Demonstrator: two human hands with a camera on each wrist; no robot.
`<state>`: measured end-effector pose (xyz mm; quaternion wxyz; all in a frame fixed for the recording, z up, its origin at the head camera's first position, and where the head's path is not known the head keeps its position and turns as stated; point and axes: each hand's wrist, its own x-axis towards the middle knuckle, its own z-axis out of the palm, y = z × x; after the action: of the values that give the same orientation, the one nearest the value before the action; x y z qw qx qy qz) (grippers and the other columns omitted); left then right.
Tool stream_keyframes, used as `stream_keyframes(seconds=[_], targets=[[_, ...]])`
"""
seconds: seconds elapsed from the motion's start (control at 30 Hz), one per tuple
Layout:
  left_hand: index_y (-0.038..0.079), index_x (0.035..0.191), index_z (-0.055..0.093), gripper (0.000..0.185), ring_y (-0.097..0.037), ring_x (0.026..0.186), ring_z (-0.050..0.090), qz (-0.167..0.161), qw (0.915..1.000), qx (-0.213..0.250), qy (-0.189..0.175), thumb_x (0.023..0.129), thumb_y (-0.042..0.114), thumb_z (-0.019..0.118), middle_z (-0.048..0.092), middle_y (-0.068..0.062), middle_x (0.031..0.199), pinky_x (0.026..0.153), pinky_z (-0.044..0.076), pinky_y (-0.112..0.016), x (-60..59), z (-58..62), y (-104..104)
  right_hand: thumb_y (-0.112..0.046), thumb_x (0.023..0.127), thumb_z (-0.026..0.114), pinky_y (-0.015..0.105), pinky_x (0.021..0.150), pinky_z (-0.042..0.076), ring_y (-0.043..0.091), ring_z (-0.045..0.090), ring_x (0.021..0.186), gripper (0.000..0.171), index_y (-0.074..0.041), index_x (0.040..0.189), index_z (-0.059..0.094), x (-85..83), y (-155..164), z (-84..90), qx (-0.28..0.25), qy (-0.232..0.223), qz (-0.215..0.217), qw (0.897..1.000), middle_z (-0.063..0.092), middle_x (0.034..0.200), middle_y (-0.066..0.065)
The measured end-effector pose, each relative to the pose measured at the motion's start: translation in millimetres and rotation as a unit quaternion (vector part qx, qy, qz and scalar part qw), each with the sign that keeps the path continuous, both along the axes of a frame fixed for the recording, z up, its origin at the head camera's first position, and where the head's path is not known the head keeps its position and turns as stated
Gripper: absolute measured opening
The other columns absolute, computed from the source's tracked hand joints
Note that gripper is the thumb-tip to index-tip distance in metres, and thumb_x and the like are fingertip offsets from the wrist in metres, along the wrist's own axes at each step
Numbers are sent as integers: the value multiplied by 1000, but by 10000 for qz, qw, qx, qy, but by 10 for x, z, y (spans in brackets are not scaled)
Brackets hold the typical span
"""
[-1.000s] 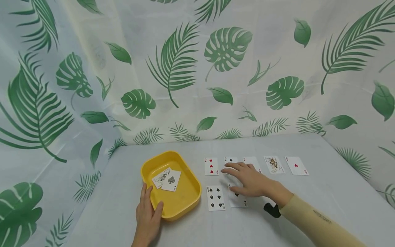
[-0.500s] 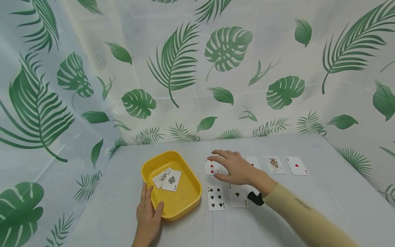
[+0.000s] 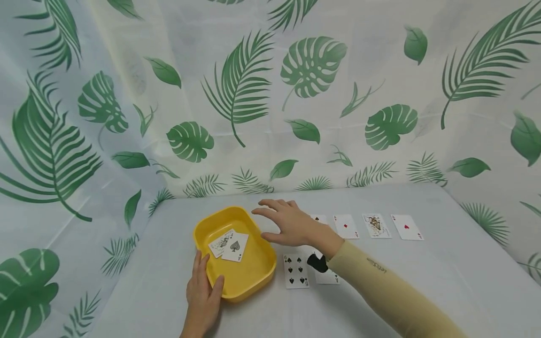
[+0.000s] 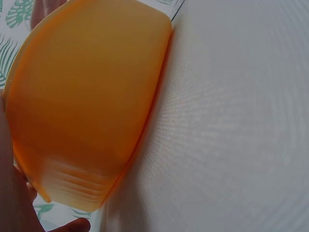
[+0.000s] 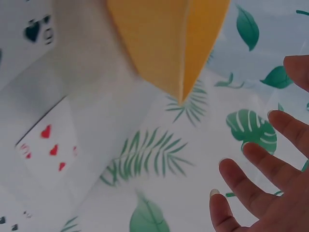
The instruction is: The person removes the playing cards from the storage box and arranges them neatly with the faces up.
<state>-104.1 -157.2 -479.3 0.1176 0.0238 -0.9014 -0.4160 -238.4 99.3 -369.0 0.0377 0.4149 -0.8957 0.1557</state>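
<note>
A yellow tray (image 3: 258, 274) sits on the grey table and holds two face-up cards (image 3: 229, 245). My left hand (image 3: 204, 291) grips the tray's near left corner, thumb over the rim; the left wrist view shows the tray's outer wall (image 4: 87, 96) against my palm (image 4: 10, 193). My right hand (image 3: 272, 224) hovers with spread fingers, holding nothing, just right of the tray's far right edge. In the right wrist view its fingers (image 5: 251, 186) are spread above the cloth, with the tray (image 5: 164, 38) and a three of hearts (image 5: 48, 150) nearby.
Face-up cards lie right of the tray: a six of spades (image 3: 296, 271), a card partly hidden by my sleeve (image 3: 330, 278), a diamond card (image 3: 345, 226), a face card (image 3: 375, 225) and an ace of hearts (image 3: 406, 227). A leaf-print curtain (image 3: 270, 94) surrounds the table.
My right hand has lifted from the cards at the middle and moved left toward the tray, holding nothing. The left hand and the tray have stayed put.
</note>
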Motion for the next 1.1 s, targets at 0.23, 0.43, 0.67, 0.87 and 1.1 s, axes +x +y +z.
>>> stream_keyframes(seconds=[0.23,0.43,0.67,0.87,1.1], targets=[[8,157,23,64,-43,147,17,22,9996,41,-277,102,20,53,3,-12,168,113,11,-64,-5,6,-15,-44,96,65,55,106,35,30,44,136,58,-22,148,51,-7,-298,75,126,13,170,9998,42,155,7],[7,156,23,63,-45,145,19,0,9998,1,-203,102,20,54,4,-13,168,112,12,-64,5,3,-18,-47,97,62,53,107,35,29,44,136,59,-23,149,49,-11,-506,72,306,20,245,9992,42,155,6],[6,156,24,63,-46,145,20,1,9998,-12,-179,103,21,54,5,-15,168,111,12,-65,-4,6,-11,-47,97,61,52,108,35,28,44,135,58,-24,148,51,-11,-703,103,320,15,307,9990,43,154,5],[7,156,23,63,-45,146,19,34,9996,1,-269,103,20,55,4,-13,168,112,11,-66,-22,4,-10,-46,96,63,50,107,35,26,46,133,57,-24,148,52,-26,-850,89,419,0,339,9985,44,153,3],[5,155,24,62,-48,143,22,-36,9999,-62,-125,103,23,54,7,-17,167,109,14,-68,-25,-2,-17,-48,97,61,48,107,35,24,44,135,58,-25,149,50,-42,-991,22,654,-53,320,9973,43,154,2]])
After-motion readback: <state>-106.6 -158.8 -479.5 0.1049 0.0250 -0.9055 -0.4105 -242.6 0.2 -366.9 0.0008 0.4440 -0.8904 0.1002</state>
